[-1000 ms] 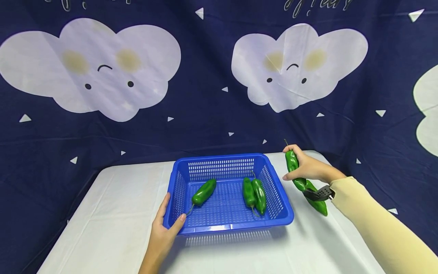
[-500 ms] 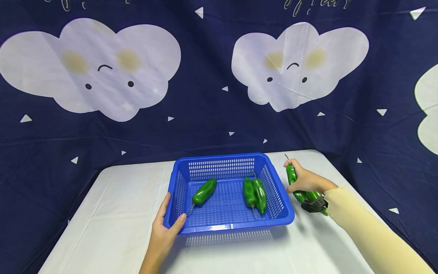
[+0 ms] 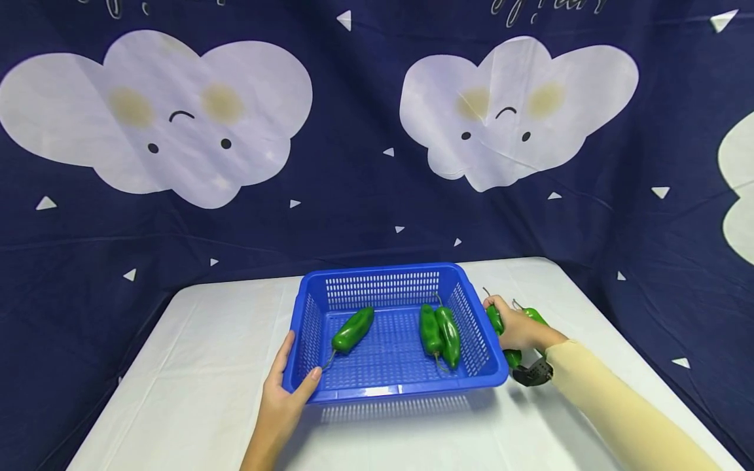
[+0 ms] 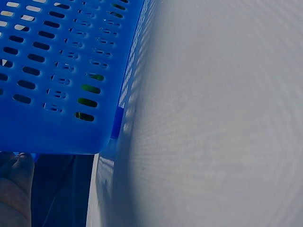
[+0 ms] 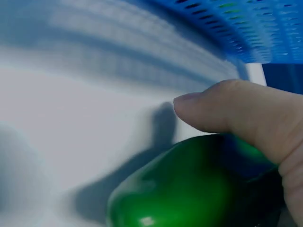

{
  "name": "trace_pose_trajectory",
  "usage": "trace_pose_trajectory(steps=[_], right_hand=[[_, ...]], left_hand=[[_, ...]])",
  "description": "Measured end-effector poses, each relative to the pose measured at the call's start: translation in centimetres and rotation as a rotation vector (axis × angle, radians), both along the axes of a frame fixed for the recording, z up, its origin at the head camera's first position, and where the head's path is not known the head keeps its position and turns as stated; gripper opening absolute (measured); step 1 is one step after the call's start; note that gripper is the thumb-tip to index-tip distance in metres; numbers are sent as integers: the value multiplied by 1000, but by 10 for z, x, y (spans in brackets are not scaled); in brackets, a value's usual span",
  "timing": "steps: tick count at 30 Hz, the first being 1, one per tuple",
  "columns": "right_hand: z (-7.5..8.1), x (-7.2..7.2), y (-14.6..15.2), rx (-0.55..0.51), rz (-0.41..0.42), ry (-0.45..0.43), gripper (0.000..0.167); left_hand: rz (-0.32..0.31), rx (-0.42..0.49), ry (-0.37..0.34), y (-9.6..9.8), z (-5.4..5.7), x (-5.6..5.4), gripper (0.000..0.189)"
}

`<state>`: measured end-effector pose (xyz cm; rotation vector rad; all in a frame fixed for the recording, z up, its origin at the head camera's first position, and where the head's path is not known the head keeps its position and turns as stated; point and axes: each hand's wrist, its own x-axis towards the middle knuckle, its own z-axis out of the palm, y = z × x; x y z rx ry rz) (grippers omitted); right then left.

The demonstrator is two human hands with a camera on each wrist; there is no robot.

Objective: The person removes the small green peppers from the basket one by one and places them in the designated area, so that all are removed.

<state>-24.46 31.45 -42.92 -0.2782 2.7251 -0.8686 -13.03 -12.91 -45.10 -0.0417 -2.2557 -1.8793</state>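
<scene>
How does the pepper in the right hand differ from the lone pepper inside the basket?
The held pepper is outside the basket; the lone pepper lies inside. The held pepper's stem points away from the head camera, the lone pepper's toward it. The right hand partly hides the held pepper; no hand covers the lone pepper. Both are green, with thin stems.

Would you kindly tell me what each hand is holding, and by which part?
Left hand: the blue basket, by its near left corner. Right hand: a green pepper, around its middle.
</scene>
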Motion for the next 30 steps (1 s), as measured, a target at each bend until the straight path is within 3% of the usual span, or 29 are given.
trace_pose_trajectory(steps=[4, 12, 19, 25, 30], right_hand=[[-4, 2, 1, 52, -34, 0, 76], [-9, 3, 3, 133, -27, 53, 69], [-12, 1, -1, 316, 2, 118, 75], [-1, 3, -3, 463, -1, 164, 78], [17, 5, 0, 436, -3, 190, 77]], left_hand=[[-3, -2, -4, 0, 0, 0, 80], [5, -7, 0, -1, 0, -1, 79], [6, 7, -8, 0, -1, 1, 80], [4, 5, 1, 0, -1, -1, 79], [5, 4, -2, -1, 0, -1, 80]])
